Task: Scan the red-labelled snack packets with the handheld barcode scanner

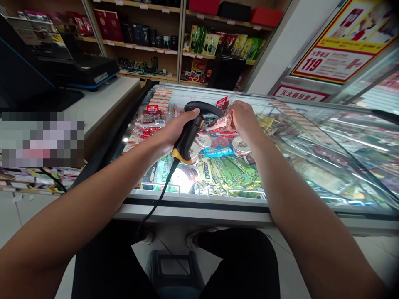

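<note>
My left hand [177, 128] is closed round the grip of a black and yellow barcode scanner [195, 124], whose black cable [156, 203] hangs down over the freezer's front edge. The scanner's head points right at a small red and white packet [220, 121]. My right hand [241, 118] pinches that packet and holds it over the open chest freezer [199, 199]. Below both hands lie several ice cream packets and tubs [224, 170] in the freezer's wire baskets.
The freezer's sliding glass lid [327, 153] covers its right half. A white counter [99, 104] with a black till and scale stands at the left. Wooden shelves [181, 45] with goods line the back wall. A red and yellow poster [343, 45] hangs at the right.
</note>
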`<action>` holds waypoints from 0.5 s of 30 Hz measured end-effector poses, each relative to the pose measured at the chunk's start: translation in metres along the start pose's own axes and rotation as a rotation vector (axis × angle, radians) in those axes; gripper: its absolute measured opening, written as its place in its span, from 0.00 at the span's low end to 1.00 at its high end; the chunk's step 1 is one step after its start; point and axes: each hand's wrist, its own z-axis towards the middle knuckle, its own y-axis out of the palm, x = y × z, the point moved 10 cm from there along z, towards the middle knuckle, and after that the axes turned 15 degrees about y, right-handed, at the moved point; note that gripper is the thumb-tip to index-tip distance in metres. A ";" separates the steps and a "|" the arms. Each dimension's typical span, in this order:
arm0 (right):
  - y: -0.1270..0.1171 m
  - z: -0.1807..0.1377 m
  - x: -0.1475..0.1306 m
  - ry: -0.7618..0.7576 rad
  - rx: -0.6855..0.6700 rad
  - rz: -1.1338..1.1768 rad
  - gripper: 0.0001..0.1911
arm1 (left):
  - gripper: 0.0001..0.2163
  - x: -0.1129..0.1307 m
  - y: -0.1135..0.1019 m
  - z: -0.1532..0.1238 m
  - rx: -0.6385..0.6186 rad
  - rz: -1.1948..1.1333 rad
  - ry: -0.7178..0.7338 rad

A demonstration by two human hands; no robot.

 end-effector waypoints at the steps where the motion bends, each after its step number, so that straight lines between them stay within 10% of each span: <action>1: 0.000 0.000 0.000 -0.003 -0.005 0.004 0.11 | 0.27 0.000 0.000 0.000 -0.004 0.004 0.004; 15: -0.032 0.005 -0.001 0.047 0.120 -0.073 0.15 | 0.26 0.018 -0.026 0.013 0.041 0.168 0.036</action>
